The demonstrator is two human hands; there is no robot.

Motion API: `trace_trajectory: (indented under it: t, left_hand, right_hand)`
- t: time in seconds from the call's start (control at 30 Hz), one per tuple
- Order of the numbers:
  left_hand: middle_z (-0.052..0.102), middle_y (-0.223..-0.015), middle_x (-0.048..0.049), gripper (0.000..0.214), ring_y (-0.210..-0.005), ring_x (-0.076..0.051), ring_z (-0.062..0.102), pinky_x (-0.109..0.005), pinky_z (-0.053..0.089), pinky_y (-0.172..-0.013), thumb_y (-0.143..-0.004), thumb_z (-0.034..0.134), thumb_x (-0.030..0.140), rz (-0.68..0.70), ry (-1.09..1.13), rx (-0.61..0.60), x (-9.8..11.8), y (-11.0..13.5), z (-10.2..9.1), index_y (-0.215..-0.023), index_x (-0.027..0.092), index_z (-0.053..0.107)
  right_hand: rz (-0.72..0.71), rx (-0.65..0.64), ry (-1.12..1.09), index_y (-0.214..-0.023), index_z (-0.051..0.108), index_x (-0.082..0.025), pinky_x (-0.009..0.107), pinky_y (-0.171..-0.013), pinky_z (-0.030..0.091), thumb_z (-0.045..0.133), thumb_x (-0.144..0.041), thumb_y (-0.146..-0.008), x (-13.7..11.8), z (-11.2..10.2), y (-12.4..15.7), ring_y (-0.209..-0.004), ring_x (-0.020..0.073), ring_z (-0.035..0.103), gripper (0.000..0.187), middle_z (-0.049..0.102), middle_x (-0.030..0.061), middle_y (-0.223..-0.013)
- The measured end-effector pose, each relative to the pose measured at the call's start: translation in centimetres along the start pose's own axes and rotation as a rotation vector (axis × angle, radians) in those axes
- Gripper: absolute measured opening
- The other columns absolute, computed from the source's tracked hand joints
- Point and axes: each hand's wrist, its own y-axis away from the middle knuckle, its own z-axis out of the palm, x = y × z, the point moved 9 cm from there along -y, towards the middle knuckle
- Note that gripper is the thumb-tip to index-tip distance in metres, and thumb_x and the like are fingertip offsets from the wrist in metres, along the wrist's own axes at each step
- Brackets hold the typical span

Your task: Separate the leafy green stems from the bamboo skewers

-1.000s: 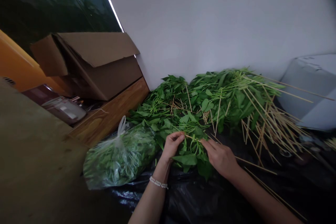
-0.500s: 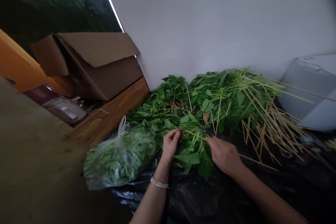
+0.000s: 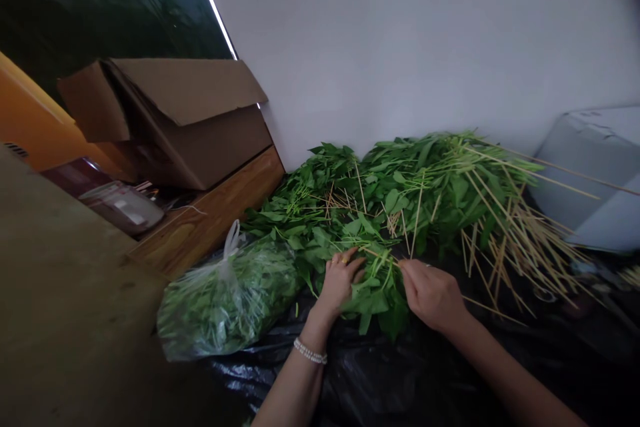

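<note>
My right hand (image 3: 433, 295) is closed in a pinch on a thin bamboo skewer (image 3: 371, 252). Stems of leafy greens (image 3: 383, 295) cluster around the skewer's left part, their leaves hanging toward me. Its other end seems to come out beyond the hand at the right. Just left of this cluster is my left hand (image 3: 339, 280), fingers apart and reaching over the leaves; a beaded bracelet circles its wrist. Behind both hands lies a heap of greens (image 3: 325, 173). Many light skewers (image 3: 520, 240) stick out from the pile on the right.
A tied clear bag of greens (image 3: 227, 307) sits at left on black plastic sheeting (image 3: 380, 380). Beyond it are a wooden ledge (image 3: 220, 207), an open cardboard box (image 3: 200, 133) and a clear container (image 3: 125, 207). A white box (image 3: 590, 173) stands right, against the pale wall (image 3: 400, 40).
My left hand has moved right, toward the greens, and its pinched fingers have spread. My right hand has shifted slightly right, still holding the skewer.
</note>
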Motion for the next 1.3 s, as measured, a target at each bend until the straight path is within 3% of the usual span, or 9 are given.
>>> trace_trajectory:
  t: [0.13,0.27,0.33,0.47,0.6,0.73,0.9,1.1,1.3]
  left_hand:
    - [0.064,-0.121,-0.0098,0.031,-0.107,-0.025,0.055,-0.042,0.043,-0.091,-0.089,0.053,0.029,0.004,0.148,0.184,0.0,-0.1,-2.0,-0.117,0.023,0.064]
    - [0.072,-0.090,-0.0066,0.011,-0.091,-0.022,0.061,-0.038,0.044,-0.087,-0.080,0.066,0.031,-0.083,0.323,0.473,-1.1,0.7,-5.0,-0.082,0.021,0.071]
    - [0.069,-0.078,-0.0042,0.010,-0.083,-0.021,0.060,-0.036,0.044,-0.083,-0.076,0.070,0.030,-0.137,0.361,0.540,-1.6,1.1,-5.6,-0.071,0.021,0.067]
    - [0.065,-0.076,-0.0018,0.012,-0.078,-0.019,0.057,-0.032,0.044,-0.077,-0.076,0.069,0.026,-0.205,0.340,0.495,-2.1,1.2,-4.8,-0.086,0.021,0.065]
    - [0.065,-0.089,-0.0053,0.025,-0.089,-0.021,0.056,-0.036,0.043,-0.084,-0.085,0.056,0.020,-0.151,0.244,0.453,-1.6,0.9,-4.5,-0.109,0.022,0.064]
    - [0.064,-0.096,-0.0081,0.020,-0.094,-0.022,0.057,-0.038,0.044,-0.087,-0.087,0.053,0.020,-0.163,0.216,0.490,-1.8,0.9,-5.1,-0.099,0.021,0.069]
    - [0.068,-0.108,-0.0071,0.020,-0.105,-0.022,0.060,-0.040,0.044,-0.095,-0.088,0.054,0.025,-0.206,0.378,0.570,-2.5,1.5,-5.6,-0.103,0.023,0.068]
    - [0.072,-0.102,-0.0078,0.032,-0.094,-0.022,0.067,-0.037,0.050,-0.091,-0.078,0.068,0.031,-0.308,0.683,0.528,-3.7,1.4,-4.1,-0.107,0.019,0.068]
    - [0.074,-0.094,-0.0072,0.031,-0.085,-0.020,0.068,-0.034,0.052,-0.084,-0.071,0.073,0.028,-0.309,0.810,0.454,-3.0,0.9,-3.5,-0.101,0.018,0.072]
  right_hand:
    - [0.000,-0.029,-0.002,-0.093,0.062,-0.015,0.024,-0.064,0.038,0.043,-0.014,-0.092,-0.1,0.2,0.0,-0.066,0.0111,0.058,0.020,0.065,0.0029,-0.078]
    - [0.005,-0.051,0.002,-0.094,0.062,-0.015,0.024,-0.064,0.038,0.042,-0.014,-0.092,-0.1,0.4,0.0,-0.065,0.0110,0.058,0.021,0.066,0.0033,-0.078]
    - [0.008,-0.057,0.000,-0.093,0.062,-0.015,0.024,-0.063,0.038,0.041,-0.015,-0.092,-0.2,0.5,0.0,-0.064,0.0110,0.058,0.022,0.065,0.0029,-0.076]
    - [0.005,-0.063,-0.014,-0.091,0.062,-0.015,0.024,-0.064,0.039,0.041,-0.014,-0.092,-0.4,0.6,0.0,-0.065,0.0112,0.059,0.022,0.064,0.0028,-0.075]
    - [0.005,-0.067,-0.017,-0.092,0.062,-0.014,0.024,-0.066,0.039,0.041,-0.014,-0.092,-0.4,0.7,0.1,-0.068,0.0116,0.060,0.021,0.065,0.0035,-0.076]
    - [0.004,-0.068,-0.025,-0.089,0.062,-0.015,0.023,-0.065,0.039,0.041,-0.014,-0.092,-0.5,0.9,0.1,-0.065,0.0110,0.059,0.021,0.064,0.0028,-0.075]
    - [-0.002,-0.087,-0.006,-0.094,0.064,-0.015,0.023,-0.062,0.039,0.041,-0.013,-0.092,-0.7,1.3,0.2,-0.063,0.0104,0.059,0.023,0.066,0.0032,-0.077]
    - [-0.018,-0.154,-0.002,-0.103,0.063,-0.015,0.022,-0.063,0.042,0.042,-0.011,-0.090,-0.9,2.3,0.7,-0.066,0.0113,0.061,0.026,0.067,0.0046,-0.081]
    - [-0.029,-0.159,-0.014,-0.107,0.063,-0.014,0.021,-0.066,0.044,0.041,-0.007,-0.088,-1.0,2.4,0.7,-0.070,0.0120,0.063,0.030,0.067,0.0053,-0.083]
